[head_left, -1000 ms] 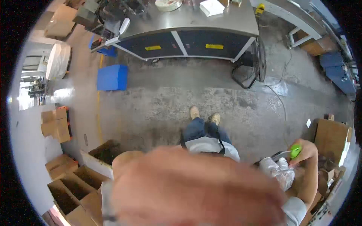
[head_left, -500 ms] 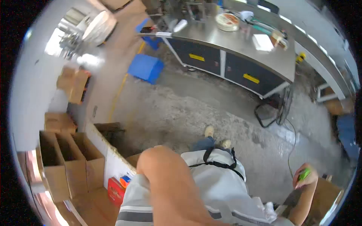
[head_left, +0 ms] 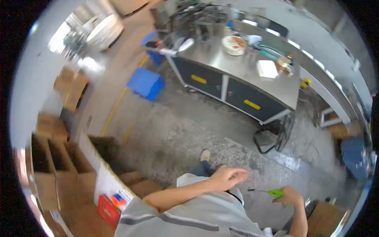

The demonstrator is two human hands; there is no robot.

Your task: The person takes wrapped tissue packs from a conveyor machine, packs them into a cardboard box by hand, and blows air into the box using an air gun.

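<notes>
In front of my body, my right hand (head_left: 291, 196) grips the green handle of a screwdriver (head_left: 275, 192). Its thin metal shaft points left and ends in a dark tip. My left hand (head_left: 229, 178) reaches across my waist with its fingers stretched out to the right and nothing visible in them. The screwdriver's tip is just to the right of and below those fingers, apart from them. A red box (head_left: 108, 210) with an orange and blue roll (head_left: 118, 200) beside it lies at the lower left, away from both hands.
A steel-topped workbench (head_left: 219, 59) bears a round white tub (head_left: 233, 45) and a white block (head_left: 267, 68). A blue bin (head_left: 146, 83) stands on the floor. Tall open cartons (head_left: 63, 177) line the left; another carton (head_left: 327, 219) sits at lower right. A black-framed object (head_left: 265, 143) leans near the bench.
My left hand has come into view over my waist. My right hand has moved left and inward with the screwdriver, whose shaft now shows. The view has shifted slightly.
</notes>
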